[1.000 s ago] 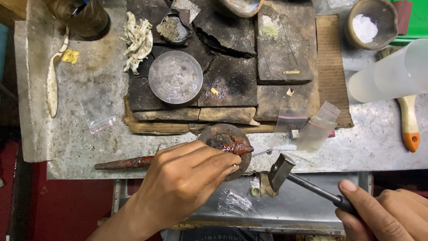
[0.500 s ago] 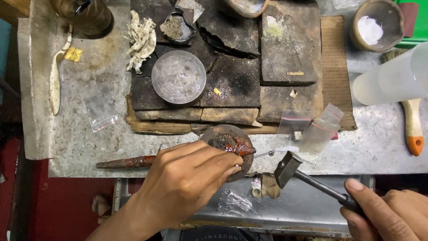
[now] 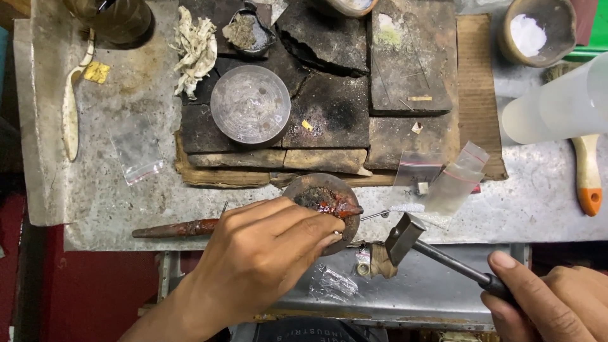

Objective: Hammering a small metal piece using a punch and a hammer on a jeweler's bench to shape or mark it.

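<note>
My left hand (image 3: pixel 266 253) grips a long wooden stick (image 3: pixel 177 228) whose reddish, wax-covered tip (image 3: pixel 329 204) rests on a small round dark block (image 3: pixel 320 190) at the bench's front edge. A thin metal wire (image 3: pixel 375 215) pokes out of the tip to the right. My right hand (image 3: pixel 548 304) holds a small hammer by its dark handle (image 3: pixel 453 263). The hammer head (image 3: pixel 402 237) hangs just right of and below the stick's tip, not touching it.
Charred soldering blocks (image 3: pixel 335 120) fill the middle of the metal bench, with a round metal dish (image 3: pixel 250 104) on them. Small clear bags (image 3: pixel 453 180) lie right of the block. A bowl of white powder (image 3: pixel 529 35), a white plastic bottle (image 3: pixel 557 107) and an orange-handled brush (image 3: pixel 588 174) sit at right.
The hammer head has shifted slightly right and down, away from the stick's tip. My left hand and the stick have stayed put.
</note>
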